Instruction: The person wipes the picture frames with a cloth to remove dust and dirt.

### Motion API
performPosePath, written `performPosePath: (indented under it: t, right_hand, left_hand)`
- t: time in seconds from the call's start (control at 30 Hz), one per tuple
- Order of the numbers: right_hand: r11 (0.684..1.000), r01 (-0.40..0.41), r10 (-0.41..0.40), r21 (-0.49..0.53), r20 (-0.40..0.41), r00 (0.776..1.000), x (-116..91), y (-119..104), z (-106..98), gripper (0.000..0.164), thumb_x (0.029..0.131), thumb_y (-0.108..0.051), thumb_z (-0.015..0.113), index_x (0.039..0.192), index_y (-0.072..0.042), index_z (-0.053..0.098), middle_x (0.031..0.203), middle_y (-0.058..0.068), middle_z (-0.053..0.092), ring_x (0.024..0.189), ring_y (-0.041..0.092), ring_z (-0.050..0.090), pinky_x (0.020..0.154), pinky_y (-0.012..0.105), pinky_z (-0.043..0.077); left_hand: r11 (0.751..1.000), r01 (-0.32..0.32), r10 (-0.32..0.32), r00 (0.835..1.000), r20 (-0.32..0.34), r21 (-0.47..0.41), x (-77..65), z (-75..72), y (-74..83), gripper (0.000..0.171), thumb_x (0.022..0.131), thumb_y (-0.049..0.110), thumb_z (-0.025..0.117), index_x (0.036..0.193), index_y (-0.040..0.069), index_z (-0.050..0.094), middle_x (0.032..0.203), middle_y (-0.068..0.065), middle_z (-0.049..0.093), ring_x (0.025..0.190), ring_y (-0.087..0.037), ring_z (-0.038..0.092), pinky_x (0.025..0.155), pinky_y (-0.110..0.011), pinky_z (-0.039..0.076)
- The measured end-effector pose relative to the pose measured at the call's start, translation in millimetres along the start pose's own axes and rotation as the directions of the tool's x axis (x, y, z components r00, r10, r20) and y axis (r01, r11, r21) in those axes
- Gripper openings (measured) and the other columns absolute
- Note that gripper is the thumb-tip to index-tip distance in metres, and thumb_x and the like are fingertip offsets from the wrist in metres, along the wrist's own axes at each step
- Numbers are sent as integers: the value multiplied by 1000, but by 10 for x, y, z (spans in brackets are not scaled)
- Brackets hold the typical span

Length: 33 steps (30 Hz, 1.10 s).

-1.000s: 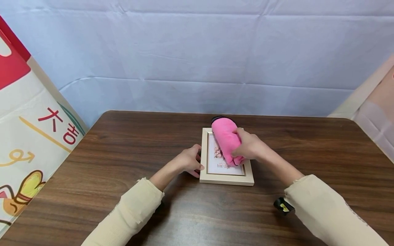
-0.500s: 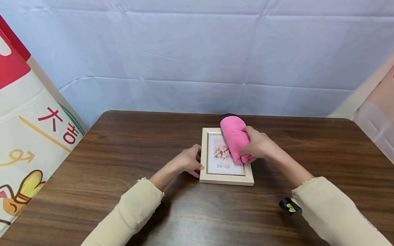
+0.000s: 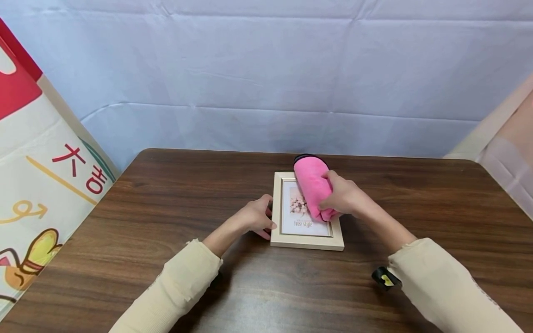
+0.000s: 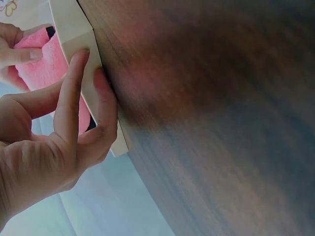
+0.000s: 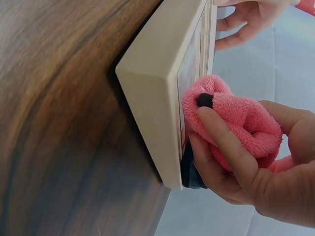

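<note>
A cream-rimmed picture frame (image 3: 307,243) with a flower print lies face up on the wooden table. My left hand (image 3: 254,216) touches its left side, and in the left wrist view the fingers (image 4: 69,108) spread against the pale edge. Across the frame's upper right part lies a rolled pink fluffy cloth (image 3: 310,178) with dark trim. My right hand (image 3: 343,196) grips this cloth from the right, thumb and fingers curled round it. Up close in the right wrist view, the cloth (image 5: 246,118) is held right at the frame's face and covers part of the print.
The brown wooden table (image 3: 187,180) spreads around the frame. Behind it hangs a pale cloth backdrop (image 3: 258,69). A printed banner (image 3: 50,185) slants along the left side. A small black and yellow item (image 3: 385,279) shows beneath the right sleeve.
My right hand first slid the pink cloth rightward over the frame, then a little back to the left. The left hand and the frame have stayed put.
</note>
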State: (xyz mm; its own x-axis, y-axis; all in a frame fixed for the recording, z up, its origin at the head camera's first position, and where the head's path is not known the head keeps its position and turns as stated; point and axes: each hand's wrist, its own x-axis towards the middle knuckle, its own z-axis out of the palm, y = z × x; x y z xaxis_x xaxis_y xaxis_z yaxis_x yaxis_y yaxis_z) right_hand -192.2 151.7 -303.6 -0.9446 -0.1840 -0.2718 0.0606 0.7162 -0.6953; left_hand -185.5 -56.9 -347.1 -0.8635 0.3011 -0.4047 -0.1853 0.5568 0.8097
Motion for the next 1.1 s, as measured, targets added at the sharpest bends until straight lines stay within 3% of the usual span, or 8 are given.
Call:
performPosePath:
  t: [0.23,0.57,0.87,1.1]
  right_hand:
    - [994,28,-30,-108,-16,999,27,-53,45,75,69,-3,69,132,3,29,114,30,45,85,31,56,56,29,55]
    - [999,5,-7,33,54,999,82,-155,156,73,72,5,65,133,1,27,114,32,42,55,20,61,54,36,57]
    - [1000,16,-18,25,68,998,98,-228,250,72,72,6,65,134,0,27,104,29,48,53,20,61,52,35,56]
    - [1000,14,-14,-2,57,998,104,-263,318,72,72,6,67,133,-1,28,109,31,45,52,20,61,50,34,56]
  left_hand:
    - [1000,-1,1,1000,4,-8,1,-3,5,59,78,-16,61,129,3,36,99,-17,47,70,-25,59,53,-30,56]
    - [1000,-10,10,1000,13,-17,-7,-5,0,59,78,-17,60,129,1,36,98,-17,47,72,-27,59,55,-31,57]
    - [1000,-16,16,1000,19,-24,-11,3,-1,58,78,-17,60,128,1,36,100,-18,48,73,-27,60,56,-32,57]
    - [1000,-19,19,1000,14,-17,-16,12,-3,60,78,-16,60,130,1,36,101,-18,48,73,-27,60,55,-32,57]
